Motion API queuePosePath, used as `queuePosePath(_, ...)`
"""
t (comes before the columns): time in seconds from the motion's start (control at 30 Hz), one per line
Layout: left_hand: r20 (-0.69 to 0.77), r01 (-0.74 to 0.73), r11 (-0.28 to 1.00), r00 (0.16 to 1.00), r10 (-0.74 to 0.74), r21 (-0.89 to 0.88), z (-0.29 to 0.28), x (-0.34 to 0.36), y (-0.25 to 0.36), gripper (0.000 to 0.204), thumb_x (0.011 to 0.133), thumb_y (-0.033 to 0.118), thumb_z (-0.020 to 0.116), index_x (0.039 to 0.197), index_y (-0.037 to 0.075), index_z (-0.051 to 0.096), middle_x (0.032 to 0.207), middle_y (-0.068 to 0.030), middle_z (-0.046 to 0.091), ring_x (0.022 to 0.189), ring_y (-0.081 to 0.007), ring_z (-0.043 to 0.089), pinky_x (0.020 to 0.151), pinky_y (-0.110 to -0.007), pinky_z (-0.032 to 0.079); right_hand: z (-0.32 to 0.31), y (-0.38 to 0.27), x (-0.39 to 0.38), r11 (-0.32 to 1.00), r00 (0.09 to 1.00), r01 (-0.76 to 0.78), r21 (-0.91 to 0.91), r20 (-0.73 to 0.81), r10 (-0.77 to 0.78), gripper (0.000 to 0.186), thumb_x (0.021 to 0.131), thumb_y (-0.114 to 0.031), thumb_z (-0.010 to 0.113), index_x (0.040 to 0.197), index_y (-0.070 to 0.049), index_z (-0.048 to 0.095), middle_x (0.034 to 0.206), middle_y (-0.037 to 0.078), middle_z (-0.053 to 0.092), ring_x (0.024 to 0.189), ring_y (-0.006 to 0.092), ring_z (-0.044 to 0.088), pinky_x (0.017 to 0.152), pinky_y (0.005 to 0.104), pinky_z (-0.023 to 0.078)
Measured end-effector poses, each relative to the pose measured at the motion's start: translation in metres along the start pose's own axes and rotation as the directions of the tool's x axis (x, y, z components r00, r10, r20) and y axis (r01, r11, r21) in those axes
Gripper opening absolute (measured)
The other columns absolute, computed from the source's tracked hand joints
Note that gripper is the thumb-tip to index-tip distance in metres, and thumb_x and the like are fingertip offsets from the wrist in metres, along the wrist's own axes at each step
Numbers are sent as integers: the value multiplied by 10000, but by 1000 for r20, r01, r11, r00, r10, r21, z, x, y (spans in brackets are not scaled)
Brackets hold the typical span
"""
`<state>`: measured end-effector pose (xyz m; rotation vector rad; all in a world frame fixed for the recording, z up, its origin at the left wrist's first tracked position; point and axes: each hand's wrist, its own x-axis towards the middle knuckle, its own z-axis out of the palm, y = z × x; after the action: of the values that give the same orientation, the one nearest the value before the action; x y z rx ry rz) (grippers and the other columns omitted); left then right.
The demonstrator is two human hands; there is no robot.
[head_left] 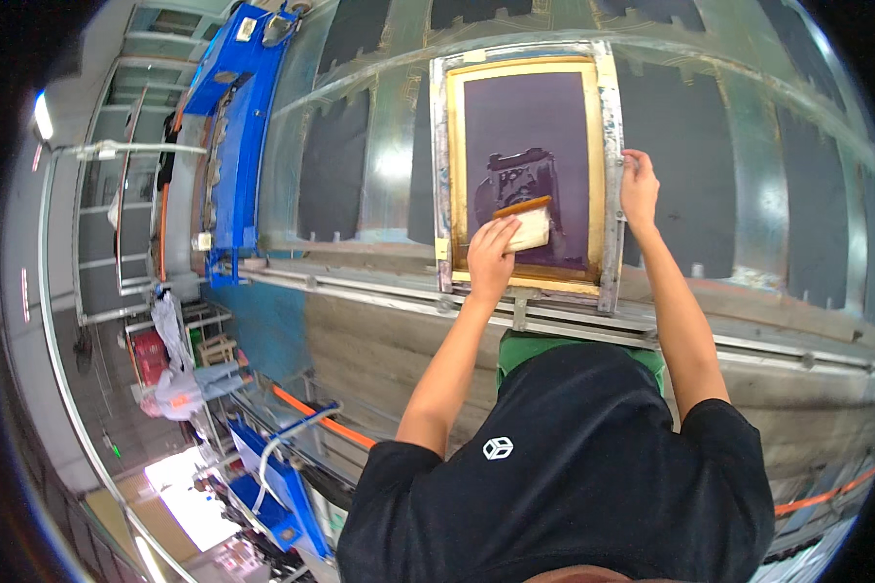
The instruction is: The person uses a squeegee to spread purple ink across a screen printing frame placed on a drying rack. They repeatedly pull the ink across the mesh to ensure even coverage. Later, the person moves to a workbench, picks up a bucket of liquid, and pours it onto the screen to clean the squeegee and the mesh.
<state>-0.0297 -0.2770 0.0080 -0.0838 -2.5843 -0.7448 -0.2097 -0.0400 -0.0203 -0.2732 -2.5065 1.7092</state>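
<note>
A printing screen with a metal frame, yellowish inner border and dark purple mesh lies on the long table. Dark, wet-looking ink is spread over its lower middle. My left hand is closed on a squeegee with a pale handle and an orange-brown blade, which rests on the mesh below the ink patch. At the screen's right edge, my right hand has its fingers curled onto the metal frame.
Dark rectangular pieces lie along the table on both sides of the screen. A metal rail runs along its near edge. Blue machinery stands at the table's left end; metal racks and hanging cloths are farther left.
</note>
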Motion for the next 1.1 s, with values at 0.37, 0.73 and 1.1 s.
queuePosePath(0.37,304,-59,997,952,40,53,-83,-81,-103,575,666,-62,636,1209,119,690,1224,-54,690,1136,-297,618,981,-417,487,109,-21,-40,993,999,-3,-119,-42,-2,195,1010,-243,539,1107,-112,647,666,208,616,639,411,608,623,497,441)
queuePosePath(0.73,266,-10,999,964,-1,38,-41,97,-152,414,715,-51,645,1099,87,716,1126,-105,709,1069,-306,632,955,-416,496,117,-15,-35,989,996,-80,-127,-54,73,220,994,-259,534,1120,-130,659,833,243,682,859,477,647,781,529,497)
queuePosePath(1.1,378,-120,992,921,99,33,-59,-20,-132,570,651,-92,625,1188,91,684,1233,-63,682,1169,-296,596,1030,-446,448,114,-19,-35,986,992,-122,-111,-58,117,225,986,-256,540,1124,-127,663,843,220,696,862,448,668,803,509,510)
